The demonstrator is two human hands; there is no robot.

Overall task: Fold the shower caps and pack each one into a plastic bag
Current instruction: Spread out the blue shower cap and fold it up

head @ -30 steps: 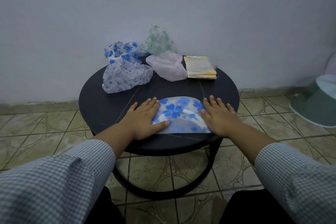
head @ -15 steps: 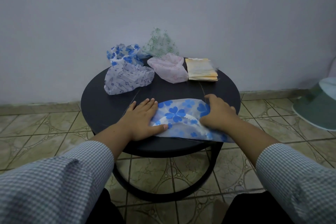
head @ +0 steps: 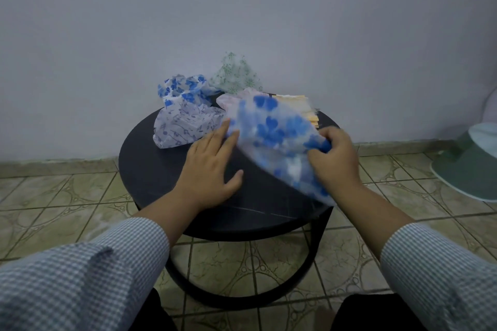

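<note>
A translucent shower cap printed with blue flowers (head: pixel 279 137), blurred, is lifted off a round black table (head: pixel 150 169), pinched at its right end by the curled fingers of the right hand (head: pixel 333 158). The left hand (head: pixel 212 169) lies flat on the tabletop, fingers extended together, fingertips at the cap's left edge. No writing is legible. Behind sit a white cap with blue notes (head: pixel 185 126), another blue-flowered cap (head: pixel 183 88), a green-patterned cap (head: pixel 236 72), a partly hidden pink cap (head: pixel 228 99) and a stack of yellowish plastic bags (head: pixel 309 113). A pale green object (head: pixel 470 161) stands on the tiled floor (head: pixel 53 196).
</note>
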